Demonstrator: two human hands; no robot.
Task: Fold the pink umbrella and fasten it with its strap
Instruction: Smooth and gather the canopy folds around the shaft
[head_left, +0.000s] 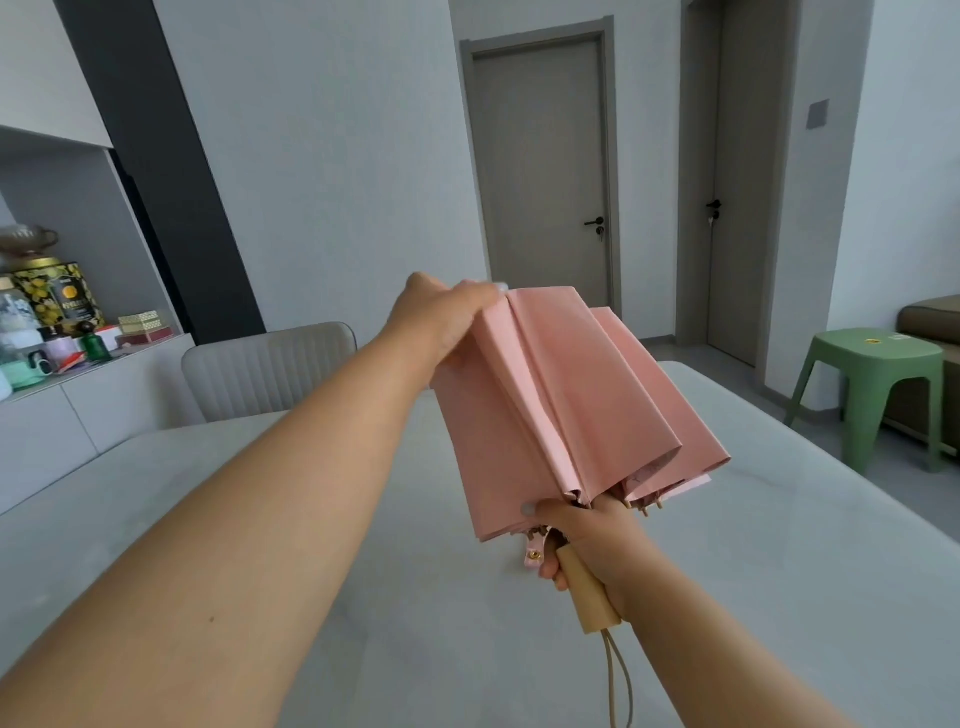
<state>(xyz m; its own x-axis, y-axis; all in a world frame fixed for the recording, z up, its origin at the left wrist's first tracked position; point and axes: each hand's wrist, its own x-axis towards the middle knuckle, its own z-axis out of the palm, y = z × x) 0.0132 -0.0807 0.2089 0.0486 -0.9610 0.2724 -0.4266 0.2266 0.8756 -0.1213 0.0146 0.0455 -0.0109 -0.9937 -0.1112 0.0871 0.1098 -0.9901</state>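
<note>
A person's left hand (447, 317), arm stretched forward, pinches the far tip of a collapsed pink umbrella (561, 395) held in the air above a pale, marble-look counter (779, 545). The right hand (587, 540) is clenched around the smooth, light wooden handle (592, 597), beside the loose snap strap (535, 553); the matte canopy hangs in 2 broad, soft pleats.
</note>
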